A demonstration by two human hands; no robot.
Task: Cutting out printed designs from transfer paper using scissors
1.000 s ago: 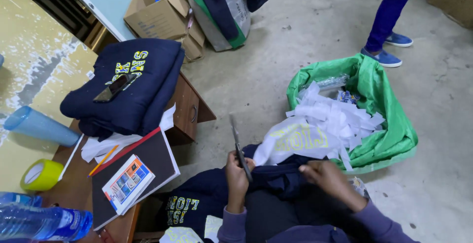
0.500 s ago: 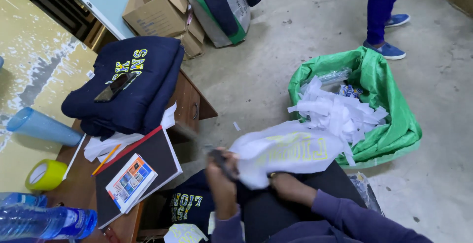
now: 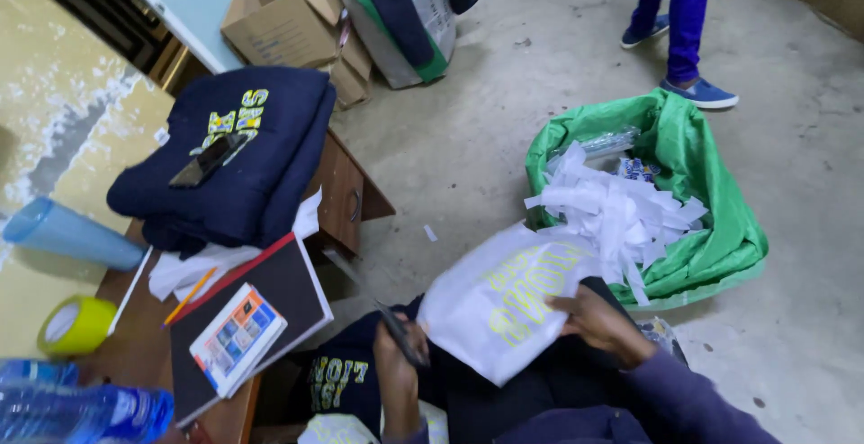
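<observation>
Over the lap, beside green bag point(image 3: 711, 219) of paper strips: white printed sheet point(image 3: 504, 304) pinched in right hand point(image 3: 598, 322), left hand point(image 3: 396, 354) closed on scissors point(image 3: 396, 327). Likely risk: blade snagging navy garment point(image 3: 346, 376) beneath.

Grey concrete floor point(image 3: 504, 129) — wooden desk point(image 3: 346, 197) at left, cardboard boxes point(image 3: 288, 21) behind.

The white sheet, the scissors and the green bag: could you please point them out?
white sheet point(image 3: 504, 304), head view, its middle.
scissors point(image 3: 396, 329), head view, dark blades.
green bag point(image 3: 720, 219), head view, right wall.
</observation>
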